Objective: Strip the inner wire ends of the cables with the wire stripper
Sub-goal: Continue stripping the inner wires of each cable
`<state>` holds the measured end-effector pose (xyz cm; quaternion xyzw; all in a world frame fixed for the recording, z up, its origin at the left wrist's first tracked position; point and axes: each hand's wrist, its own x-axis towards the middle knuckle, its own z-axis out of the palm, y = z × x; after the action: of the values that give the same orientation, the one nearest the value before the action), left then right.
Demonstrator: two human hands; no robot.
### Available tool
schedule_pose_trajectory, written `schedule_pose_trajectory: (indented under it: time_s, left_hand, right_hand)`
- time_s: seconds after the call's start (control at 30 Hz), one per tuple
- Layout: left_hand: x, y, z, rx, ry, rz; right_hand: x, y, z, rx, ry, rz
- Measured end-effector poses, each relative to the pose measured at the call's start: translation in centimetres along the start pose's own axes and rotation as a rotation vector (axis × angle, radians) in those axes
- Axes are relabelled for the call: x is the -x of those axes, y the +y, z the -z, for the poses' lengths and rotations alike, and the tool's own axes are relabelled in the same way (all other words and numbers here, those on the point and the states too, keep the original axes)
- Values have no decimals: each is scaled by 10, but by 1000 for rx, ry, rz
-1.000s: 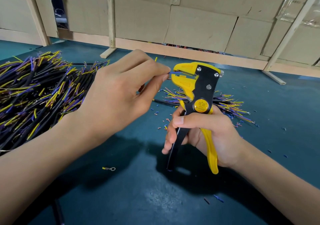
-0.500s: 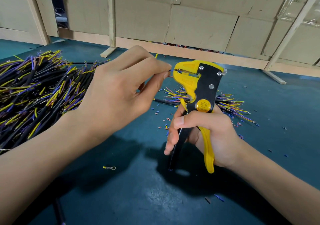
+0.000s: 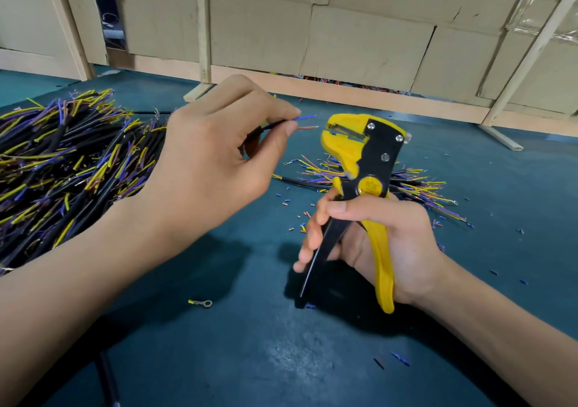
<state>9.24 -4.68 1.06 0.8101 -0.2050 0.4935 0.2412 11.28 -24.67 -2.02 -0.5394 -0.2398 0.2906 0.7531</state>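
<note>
gap: wire tips [image 3: 308, 121] just short of wire stripper [image 3: 353, 143] head, bare air between | left: cable heap [image 3: 62, 162] blocks | behind stripper: second cable pile [image 3: 416, 184] | front: bare mat [image 3: 250, 359], only ring terminal [image 3: 201, 303]

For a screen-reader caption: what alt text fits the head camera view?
A left hand pinches a black cable, its blue and brown inner wires just short of a yellow-and-black wire stripper gripped upright by the right hand. Cable piles lie on a teal table.
</note>
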Motion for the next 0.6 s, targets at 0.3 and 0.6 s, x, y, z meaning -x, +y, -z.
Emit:
schedule_pose_trajectory:
  time_s: [0.3, 0.6]
  left_hand:
    - [5, 6, -4, 140, -8, 82]
    - [3, 7, -3, 114, -1, 74]
  right_hand:
    - [-1, 0, 2, 45, -12, 3]
    - [-3, 0, 3, 52, -24, -7]
